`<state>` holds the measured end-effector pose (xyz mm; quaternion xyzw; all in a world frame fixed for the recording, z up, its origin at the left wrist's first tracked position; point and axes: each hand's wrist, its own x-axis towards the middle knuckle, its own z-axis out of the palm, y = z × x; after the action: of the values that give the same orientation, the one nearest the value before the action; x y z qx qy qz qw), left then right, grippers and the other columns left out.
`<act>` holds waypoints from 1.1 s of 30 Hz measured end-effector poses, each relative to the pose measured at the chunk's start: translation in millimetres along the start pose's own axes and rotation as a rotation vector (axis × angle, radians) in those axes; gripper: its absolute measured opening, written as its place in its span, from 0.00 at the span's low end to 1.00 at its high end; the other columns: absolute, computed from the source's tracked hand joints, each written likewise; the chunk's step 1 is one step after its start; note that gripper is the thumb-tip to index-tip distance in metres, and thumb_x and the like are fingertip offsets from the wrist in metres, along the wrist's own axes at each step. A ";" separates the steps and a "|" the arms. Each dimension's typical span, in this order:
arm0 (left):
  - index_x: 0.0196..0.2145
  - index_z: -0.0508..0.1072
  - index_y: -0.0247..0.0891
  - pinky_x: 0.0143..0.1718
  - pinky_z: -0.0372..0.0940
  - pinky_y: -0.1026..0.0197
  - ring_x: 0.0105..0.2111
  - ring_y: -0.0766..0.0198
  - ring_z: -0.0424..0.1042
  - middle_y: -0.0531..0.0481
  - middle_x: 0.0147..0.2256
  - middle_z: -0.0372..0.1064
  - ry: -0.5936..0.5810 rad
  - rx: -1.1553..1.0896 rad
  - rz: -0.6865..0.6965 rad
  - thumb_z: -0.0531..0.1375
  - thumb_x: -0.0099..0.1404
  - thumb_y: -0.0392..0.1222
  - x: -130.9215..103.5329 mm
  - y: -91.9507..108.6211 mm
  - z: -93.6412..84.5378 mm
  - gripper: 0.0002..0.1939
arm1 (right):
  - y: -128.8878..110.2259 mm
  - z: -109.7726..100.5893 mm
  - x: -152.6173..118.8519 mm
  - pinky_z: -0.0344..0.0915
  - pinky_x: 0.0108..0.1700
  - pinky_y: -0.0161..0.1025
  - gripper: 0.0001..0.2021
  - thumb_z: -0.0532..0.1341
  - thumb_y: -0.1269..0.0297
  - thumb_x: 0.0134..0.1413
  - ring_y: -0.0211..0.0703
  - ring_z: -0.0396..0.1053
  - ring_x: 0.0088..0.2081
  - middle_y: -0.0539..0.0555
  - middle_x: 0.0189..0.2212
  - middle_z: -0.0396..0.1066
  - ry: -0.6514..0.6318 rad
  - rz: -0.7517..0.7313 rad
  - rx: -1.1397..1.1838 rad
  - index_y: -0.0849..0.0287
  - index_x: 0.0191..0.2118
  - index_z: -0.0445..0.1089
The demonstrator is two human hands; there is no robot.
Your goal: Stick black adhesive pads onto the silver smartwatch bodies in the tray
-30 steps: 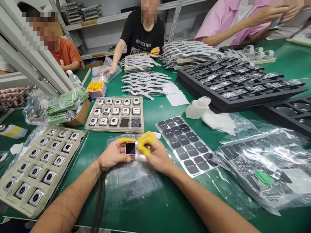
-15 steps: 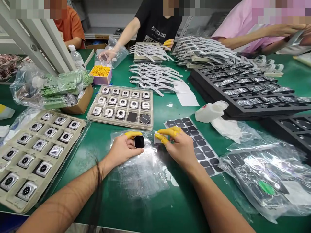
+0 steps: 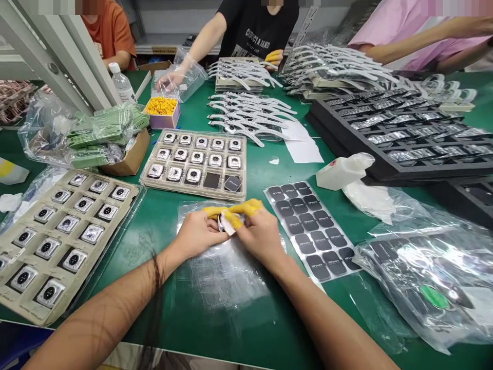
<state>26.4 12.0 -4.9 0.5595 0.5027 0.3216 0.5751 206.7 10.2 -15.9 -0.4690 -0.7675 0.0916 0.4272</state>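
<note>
My left hand (image 3: 198, 231), with a yellow finger cot on the index finger, is closed around a smartwatch body (image 3: 221, 222), mostly hidden by the fingers. Pressed to the watch is a white wipe (image 3: 230, 224), pinched in my right hand (image 3: 258, 228), whose fingers also wear yellow cots. Both hands meet above a stack of clear plastic film (image 3: 227, 277). Right of them lies a sheet of black square stickers (image 3: 308, 226). Beyond the hands sits a tray of watch bodies (image 3: 194, 192), with a black square sticker (image 3: 233, 183) in its near right pocket.
A second watch tray (image 3: 131, 198) stands at the left. A white bottle (image 3: 342, 172) and black foam trays (image 3: 370, 172) are at the right, with plastic bags (image 3: 416, 288) nearer. White watch straps (image 3: 246, 115) and a box of yellow finger cots (image 3: 162, 110) lie farther back. Co-workers sit opposite.
My right hand has moved left with the wipe, onto the watch body in my left hand. The dark screen is now covered. The camera view has shifted slightly.
</note>
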 end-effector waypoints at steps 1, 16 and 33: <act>0.51 0.76 0.35 0.33 0.71 0.62 0.32 0.59 0.78 0.49 0.30 0.78 0.005 -0.001 -0.019 0.69 0.49 0.35 0.3 -0.6 0.2 0.29 | -1.4 0.1 -0.3 0.67 0.37 0.42 0.04 0.62 0.64 0.61 0.45 0.71 0.35 0.53 0.28 0.72 0.000 0.016 -0.006 0.55 0.38 0.75; 0.42 0.79 0.37 0.34 0.68 0.69 0.26 0.75 0.70 0.54 0.34 0.75 0.089 -0.841 0.002 0.75 0.43 0.33 15.6 14.9 -33.9 0.26 | -9.5 -14.0 0.8 0.64 0.49 0.51 0.11 0.62 0.61 0.61 0.53 0.70 0.45 0.59 0.42 0.76 -0.034 -0.042 -0.208 0.56 0.47 0.72; 0.50 0.75 0.34 0.43 0.73 0.56 0.38 0.57 0.78 0.44 0.40 0.79 0.194 -0.309 0.130 0.76 0.43 0.39 24.4 -1.6 -44.2 0.35 | -13.3 13.1 3.5 0.69 0.47 0.49 0.14 0.68 0.54 0.50 0.48 0.75 0.39 0.54 0.36 0.79 -0.103 0.597 0.357 0.54 0.41 0.76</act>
<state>-8.4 48.6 -5.9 0.4622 0.4631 0.4840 0.5811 187.7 9.2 -14.8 -0.5854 -0.5892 0.3686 0.4175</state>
